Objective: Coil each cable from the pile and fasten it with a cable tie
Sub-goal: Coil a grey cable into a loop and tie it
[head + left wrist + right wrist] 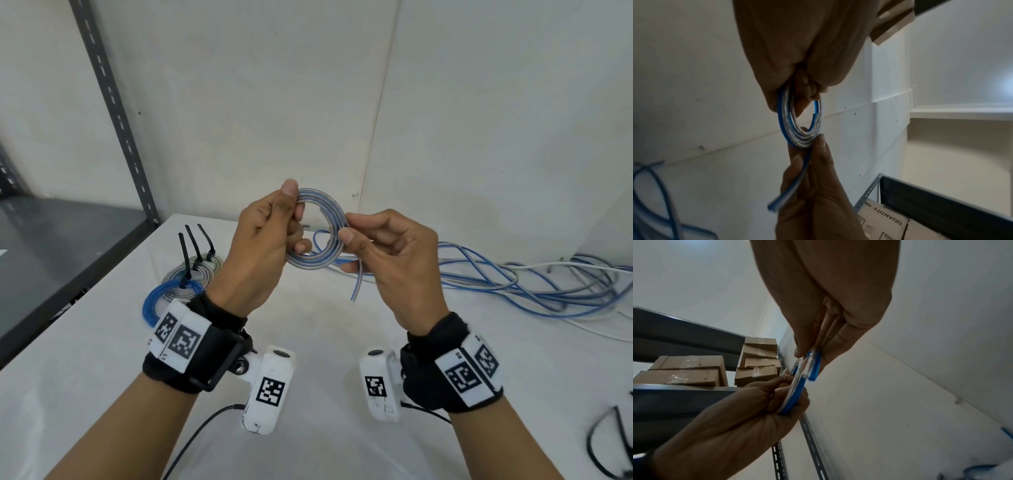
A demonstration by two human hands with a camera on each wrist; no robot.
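Note:
I hold a small coil of blue-and-clear cable (320, 205) in the air above the white table (325, 325). My left hand (270, 236) grips the coil's left side, thumb on top. My right hand (380, 250) pinches its right side between thumb and forefinger; the cable's loose end (356, 284) hangs below. In the left wrist view the coil (795, 134) runs between both hands, and the right wrist view shows the coil (795, 391) edge-on. A pile of loose blue and white cables (531, 277) lies at the right. Three coils tied with black ties (181, 277) lie at the left.
A grey metal shelf unit (113, 113) stands left of the table, with cardboard boxes (694, 369) on it. Loose black cable ties (613, 438) lie at the table's right front edge. White walls close the back and right.

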